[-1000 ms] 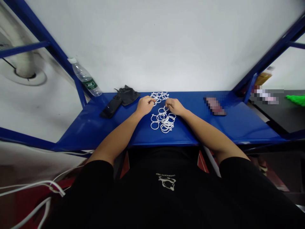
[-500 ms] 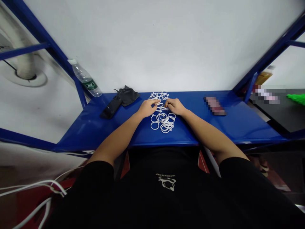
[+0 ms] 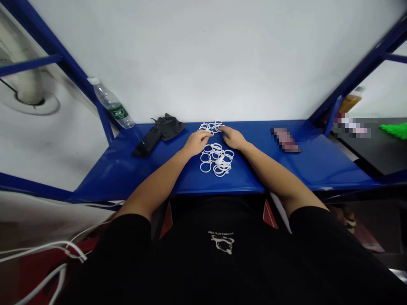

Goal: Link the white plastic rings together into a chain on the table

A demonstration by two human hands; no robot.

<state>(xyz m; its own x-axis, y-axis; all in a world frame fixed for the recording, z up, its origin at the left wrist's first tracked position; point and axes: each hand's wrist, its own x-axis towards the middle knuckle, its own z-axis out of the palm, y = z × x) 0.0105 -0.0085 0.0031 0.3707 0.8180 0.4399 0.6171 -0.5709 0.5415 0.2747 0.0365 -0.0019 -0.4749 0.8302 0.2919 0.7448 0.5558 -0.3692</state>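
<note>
Thin white rings with small tabs, perhaps looped cable ties, lie in two groups on the blue tabletop (image 3: 254, 169). The near pile of white rings (image 3: 219, 161) overlaps close to the front of the table, while the far pile of white rings (image 3: 208, 127) rests by the wall. My left hand (image 3: 196, 143) is beside the far pile's near left edge, fingers stretched to the right, with nothing visible in them. From the other side my right hand (image 3: 233, 137) reaches over, its fingertips at the far rings and its thumb apart.
To the left are a dark phone-like object (image 3: 148, 143), a crumpled black bag (image 3: 168, 126) and a plastic bottle (image 3: 116, 108) leaning by the frame. A pixelated pinkish object (image 3: 285, 140) lies to the right. Blue frame bars (image 3: 359, 76) flank the table.
My right hand has released a looped white ring, which now lies on the back of the near pile, and has moved forward to the far rings. The left hand has barely moved.
</note>
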